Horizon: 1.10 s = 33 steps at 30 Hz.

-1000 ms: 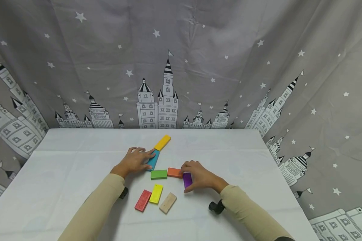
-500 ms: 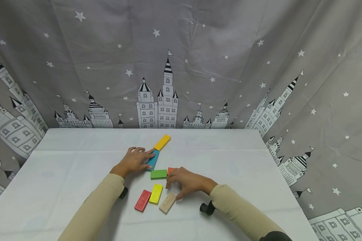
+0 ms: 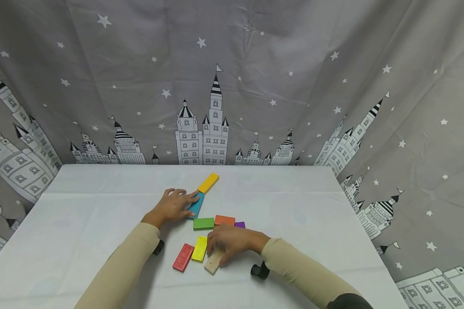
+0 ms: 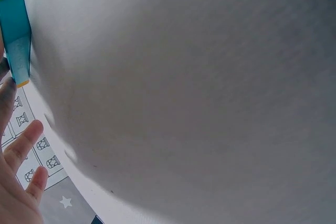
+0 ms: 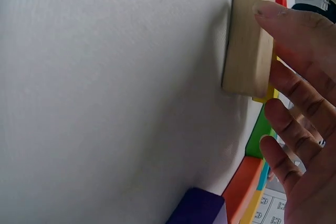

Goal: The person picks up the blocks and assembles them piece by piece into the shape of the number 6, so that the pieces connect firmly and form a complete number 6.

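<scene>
My left hand (image 3: 172,207) rests its thumb and index finger on the blue block (image 3: 196,205), its other fingers spread. My right hand (image 3: 232,240) is over the plain wooden block (image 3: 212,265), thumb on one long side and fingers curled over the other; it covers much of that block. In the right wrist view the thumb touches the edge of the wooden block (image 5: 247,40). A yellow-orange block (image 3: 208,183) meets the blue one's far end. The green block (image 3: 203,224), orange block (image 3: 224,220) and purple block (image 3: 240,225) follow in a line, the purple mostly hidden.
A red block (image 3: 183,257) and a yellow block (image 3: 199,248) lie side by side left of the wooden one. White cloth covers the table (image 3: 100,184). Behind it hangs a grey curtain (image 3: 286,51) printed with castles and stars.
My right hand has left the purple block and moved left and nearer, down onto the wooden block. The left hand stays on the blue block.
</scene>
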Each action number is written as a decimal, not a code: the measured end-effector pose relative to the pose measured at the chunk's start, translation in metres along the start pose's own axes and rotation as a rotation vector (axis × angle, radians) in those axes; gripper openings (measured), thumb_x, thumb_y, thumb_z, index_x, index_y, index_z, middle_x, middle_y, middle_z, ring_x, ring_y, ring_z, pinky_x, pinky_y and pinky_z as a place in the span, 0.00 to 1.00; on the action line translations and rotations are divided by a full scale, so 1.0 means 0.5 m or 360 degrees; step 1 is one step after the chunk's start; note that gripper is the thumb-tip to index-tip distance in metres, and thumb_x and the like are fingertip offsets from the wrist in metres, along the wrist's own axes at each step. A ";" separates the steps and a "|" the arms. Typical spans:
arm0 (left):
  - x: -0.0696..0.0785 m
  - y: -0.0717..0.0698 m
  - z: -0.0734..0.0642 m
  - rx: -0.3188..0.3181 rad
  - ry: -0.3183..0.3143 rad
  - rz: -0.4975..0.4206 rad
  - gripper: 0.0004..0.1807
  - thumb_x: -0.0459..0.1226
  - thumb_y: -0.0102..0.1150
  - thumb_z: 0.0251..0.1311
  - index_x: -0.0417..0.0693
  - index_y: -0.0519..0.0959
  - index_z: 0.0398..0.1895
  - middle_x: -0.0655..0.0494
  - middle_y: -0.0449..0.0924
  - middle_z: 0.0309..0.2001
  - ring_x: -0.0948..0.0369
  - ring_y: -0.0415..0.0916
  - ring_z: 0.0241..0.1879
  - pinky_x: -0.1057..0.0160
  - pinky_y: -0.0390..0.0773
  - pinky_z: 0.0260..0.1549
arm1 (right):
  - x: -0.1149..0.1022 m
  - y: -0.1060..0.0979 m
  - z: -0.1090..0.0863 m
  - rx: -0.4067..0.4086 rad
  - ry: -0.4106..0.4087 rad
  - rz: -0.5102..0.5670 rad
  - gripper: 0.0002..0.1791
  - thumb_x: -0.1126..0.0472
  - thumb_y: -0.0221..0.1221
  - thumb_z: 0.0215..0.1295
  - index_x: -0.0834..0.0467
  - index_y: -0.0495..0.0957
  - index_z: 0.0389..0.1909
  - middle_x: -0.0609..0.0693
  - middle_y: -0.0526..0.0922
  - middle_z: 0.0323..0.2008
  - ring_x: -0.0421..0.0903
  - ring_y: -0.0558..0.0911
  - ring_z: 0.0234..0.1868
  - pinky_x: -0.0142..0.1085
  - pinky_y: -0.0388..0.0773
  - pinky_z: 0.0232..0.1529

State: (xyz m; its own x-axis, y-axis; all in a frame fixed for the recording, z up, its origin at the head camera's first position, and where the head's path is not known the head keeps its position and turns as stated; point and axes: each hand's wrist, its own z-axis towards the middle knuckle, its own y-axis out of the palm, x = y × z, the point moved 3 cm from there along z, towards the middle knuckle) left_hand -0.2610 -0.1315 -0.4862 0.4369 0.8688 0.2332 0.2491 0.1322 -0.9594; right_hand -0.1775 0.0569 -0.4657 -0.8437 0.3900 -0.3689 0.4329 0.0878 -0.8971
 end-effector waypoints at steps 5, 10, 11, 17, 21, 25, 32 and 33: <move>0.001 -0.003 0.000 0.0009 0.0002 -0.0001 0.38 0.56 0.59 0.48 0.58 0.64 0.64 0.58 0.58 0.67 0.46 0.56 0.63 0.39 0.47 0.60 | -0.003 0.004 0.007 -0.0015 -0.0044 -0.0054 0.16 0.48 0.67 0.48 0.44 0.81 0.41 0.33 0.77 0.40 0.30 0.70 0.45 0.24 0.62 0.53; 0.001 -0.002 0.000 0.0006 0.0014 0.0002 0.37 0.56 0.59 0.49 0.57 0.64 0.64 0.58 0.58 0.67 0.46 0.56 0.63 0.39 0.47 0.60 | -0.011 0.009 0.013 -0.0060 -0.0090 -0.0058 0.16 0.49 0.66 0.49 0.43 0.81 0.42 0.33 0.78 0.40 0.30 0.70 0.45 0.21 0.62 0.51; 0.001 -0.002 0.000 0.0008 0.0016 0.0000 0.37 0.56 0.59 0.49 0.57 0.64 0.64 0.57 0.58 0.67 0.46 0.57 0.63 0.39 0.47 0.60 | -0.013 0.009 0.014 -0.0071 -0.0092 -0.0057 0.16 0.50 0.66 0.50 0.43 0.81 0.42 0.33 0.78 0.40 0.29 0.70 0.45 0.21 0.62 0.50; 0.002 -0.001 0.000 0.0019 0.0014 -0.0004 0.37 0.56 0.59 0.49 0.57 0.65 0.63 0.57 0.59 0.67 0.46 0.57 0.63 0.39 0.48 0.60 | -0.024 0.009 0.021 -0.0140 -0.0082 -0.0066 0.16 0.51 0.66 0.51 0.43 0.81 0.43 0.34 0.77 0.40 0.29 0.69 0.43 0.20 0.62 0.48; 0.002 -0.001 0.001 0.0003 -0.0002 0.0009 0.37 0.57 0.59 0.48 0.57 0.65 0.63 0.57 0.58 0.67 0.46 0.56 0.63 0.38 0.47 0.60 | -0.026 0.009 0.024 -0.0152 -0.0068 -0.0073 0.16 0.51 0.66 0.51 0.43 0.81 0.43 0.34 0.77 0.39 0.29 0.69 0.41 0.20 0.62 0.47; 0.003 -0.002 0.000 -0.0007 -0.0007 0.0012 0.37 0.57 0.59 0.48 0.58 0.65 0.63 0.57 0.58 0.67 0.46 0.56 0.63 0.38 0.47 0.60 | -0.027 0.008 0.023 -0.0136 -0.0059 -0.0074 0.16 0.50 0.66 0.50 0.43 0.81 0.43 0.34 0.77 0.37 0.29 0.69 0.40 0.20 0.62 0.46; 0.002 -0.004 -0.001 0.0007 0.0006 -0.0002 0.37 0.57 0.59 0.49 0.57 0.65 0.63 0.57 0.59 0.67 0.46 0.56 0.63 0.38 0.47 0.60 | -0.022 0.007 0.020 -0.0095 -0.0052 -0.0091 0.17 0.49 0.66 0.50 0.42 0.81 0.43 0.35 0.76 0.34 0.29 0.69 0.36 0.19 0.62 0.41; 0.002 -0.004 -0.001 0.0006 0.0007 -0.0002 0.37 0.57 0.59 0.49 0.57 0.65 0.63 0.57 0.59 0.67 0.46 0.56 0.63 0.38 0.47 0.60 | -0.021 0.007 0.020 -0.0091 -0.0057 -0.0099 0.17 0.49 0.66 0.50 0.42 0.81 0.44 0.35 0.76 0.33 0.29 0.68 0.35 0.19 0.62 0.40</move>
State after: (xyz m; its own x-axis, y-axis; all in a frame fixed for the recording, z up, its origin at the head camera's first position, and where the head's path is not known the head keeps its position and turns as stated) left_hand -0.2604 -0.1311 -0.4839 0.4404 0.8665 0.2350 0.2461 0.1352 -0.9598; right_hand -0.1703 0.0438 -0.4674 -0.8799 0.3493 -0.3222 0.3957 0.1634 -0.9037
